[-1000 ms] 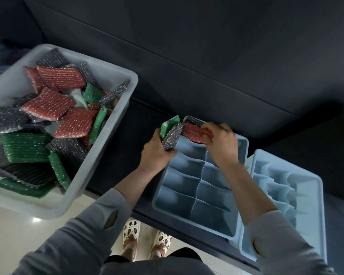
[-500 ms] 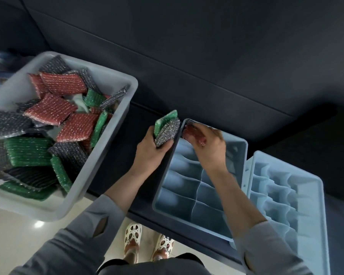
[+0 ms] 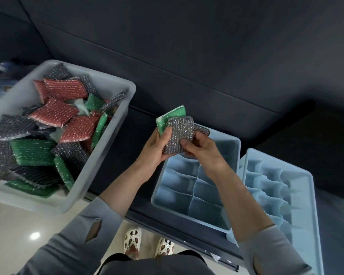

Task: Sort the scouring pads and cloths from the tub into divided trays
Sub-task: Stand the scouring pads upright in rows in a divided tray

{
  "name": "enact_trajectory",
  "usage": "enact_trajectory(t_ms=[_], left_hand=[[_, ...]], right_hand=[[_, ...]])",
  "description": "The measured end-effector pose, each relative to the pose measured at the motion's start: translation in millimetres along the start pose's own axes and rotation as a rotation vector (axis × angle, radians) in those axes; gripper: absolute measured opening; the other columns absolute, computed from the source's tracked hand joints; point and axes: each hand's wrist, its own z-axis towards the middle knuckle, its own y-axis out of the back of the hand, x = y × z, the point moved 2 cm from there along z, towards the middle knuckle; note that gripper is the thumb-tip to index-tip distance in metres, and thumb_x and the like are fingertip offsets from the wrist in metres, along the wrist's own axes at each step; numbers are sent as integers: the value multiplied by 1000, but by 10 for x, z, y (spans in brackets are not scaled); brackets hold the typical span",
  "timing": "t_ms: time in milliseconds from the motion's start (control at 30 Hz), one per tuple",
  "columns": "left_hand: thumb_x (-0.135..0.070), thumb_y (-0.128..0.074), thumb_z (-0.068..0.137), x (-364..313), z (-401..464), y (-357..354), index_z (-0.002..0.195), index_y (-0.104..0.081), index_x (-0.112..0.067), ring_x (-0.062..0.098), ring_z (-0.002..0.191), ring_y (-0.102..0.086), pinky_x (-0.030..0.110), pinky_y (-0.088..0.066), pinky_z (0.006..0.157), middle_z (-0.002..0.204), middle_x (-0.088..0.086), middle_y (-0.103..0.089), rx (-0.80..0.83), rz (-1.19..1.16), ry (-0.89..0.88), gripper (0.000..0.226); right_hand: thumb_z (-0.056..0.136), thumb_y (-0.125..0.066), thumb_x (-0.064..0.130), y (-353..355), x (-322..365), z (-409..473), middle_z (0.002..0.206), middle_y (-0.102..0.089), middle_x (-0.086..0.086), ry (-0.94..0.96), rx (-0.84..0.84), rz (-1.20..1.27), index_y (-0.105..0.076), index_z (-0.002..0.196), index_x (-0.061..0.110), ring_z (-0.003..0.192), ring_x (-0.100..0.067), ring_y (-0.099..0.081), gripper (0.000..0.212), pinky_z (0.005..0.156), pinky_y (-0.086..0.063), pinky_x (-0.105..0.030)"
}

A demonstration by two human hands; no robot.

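since the last frame the right hand (image 3: 204, 150) has left the red pad, no longer in sight, and come across to the grey pad (image 3: 179, 135). left hand (image 3: 157, 148) clamps grey pad and green pad (image 3: 168, 119) together, thumb on grey; right fingers pinch the grey pad's lower edge. both pads sit above the near tray's (image 3: 189, 219) far-left corner. step: handing grey over. next: left loosens, right drops it into a cell. tub (image 3: 99, 171) looks mostly full.

1. Dim overall; dark surface (image 3: 207, 56) swallows detail at far side.
2. Glare spot on pale floor (image 3: 35, 235), near left.
3. Motion blur on tub (image 3: 115, 120) and left edge.
4. Wide-angle bending at edges.
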Motion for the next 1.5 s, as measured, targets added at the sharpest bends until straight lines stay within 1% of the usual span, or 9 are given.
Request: enact_trajectory(t_ms=[100,200,333,600,900,1000,1167,1267,1500], left_hand=[[-25,-53,99,79,27,60,116,-58,-19,19,97,-70,36,-57,90,115,7,-68,-204,-37,24,19],[-21,-53,99,151,25,183,108,-55,-18,18,85,-70,31,-59,81,105,6,-67,-327,61,-4,9],[-27,-56,97,313,19,363,102,-52,-26,18,91,-68,46,-57,86,100,-3,-64,-424,403,-10,7],[-19,-57,97,353,-22,432,123,-51,-14,16,101,-65,25,-57,78,116,3,-62,-420,447,-11,28],[-34,-64,91,345,-30,487,112,-61,-15,16,91,-68,39,-59,81,101,1,-69,-387,589,-7,29],[-36,-64,90,279,-34,394,103,-65,-17,13,80,-64,37,-54,77,88,-4,-68,-344,745,-40,23],[-35,-72,84,323,45,164,120,-62,-16,18,98,-63,40,-52,91,111,4,-63,-266,885,-109,42],[-29,-69,87,455,23,180,145,-41,-14,28,118,-53,39,-44,101,134,12,-46,-238,1106,-11,66],[-14,-56,93,537,-73,184,127,-58,-13,26,87,-59,29,-39,68,98,5,-54,-225,1221,-107,34]], right_hand=[[90,-67,8,253,-52,18,88,-69,1,37,-171,-89,-65,104,14,73,-5,-62,15,66,-51,-25],[89,-68,19,582,-127,60,92,-71,-5,197,-459,-652,-70,105,14,82,-18,-63,17,77,-48,-32],[86,-71,19,574,-247,87,99,-68,-10,396,-402,-1085,-73,109,12,91,-33,-65,24,74,-51,-36],[69,-83,4,203,-406,299,79,-69,-4,584,-387,-1195,-69,89,11,67,-28,-66,25,47,-46,-27],[76,-79,11,265,-604,315,94,-60,-9,554,-515,-1189,-74,92,11,86,-31,-54,18,55,-54,-36],[92,-61,41,195,-369,190,89,-64,-2,523,-484,-907,-71,108,15,83,-21,-55,32,68,-48,-29],[88,-70,37,240,-237,123,58,-46,12,212,-170,-444,-57,71,18,55,-6,-38,28,56,-36,-25],[89,-69,29,489,-282,83,73,-60,5,271,-379,-681,-67,99,11,61,-11,-51,21,64,-41,-25],[65,-78,-8,256,-329,110,92,-61,-6,658,-367,-1317,-71,97,11,81,-27,-56,38,43,-46,-29]])
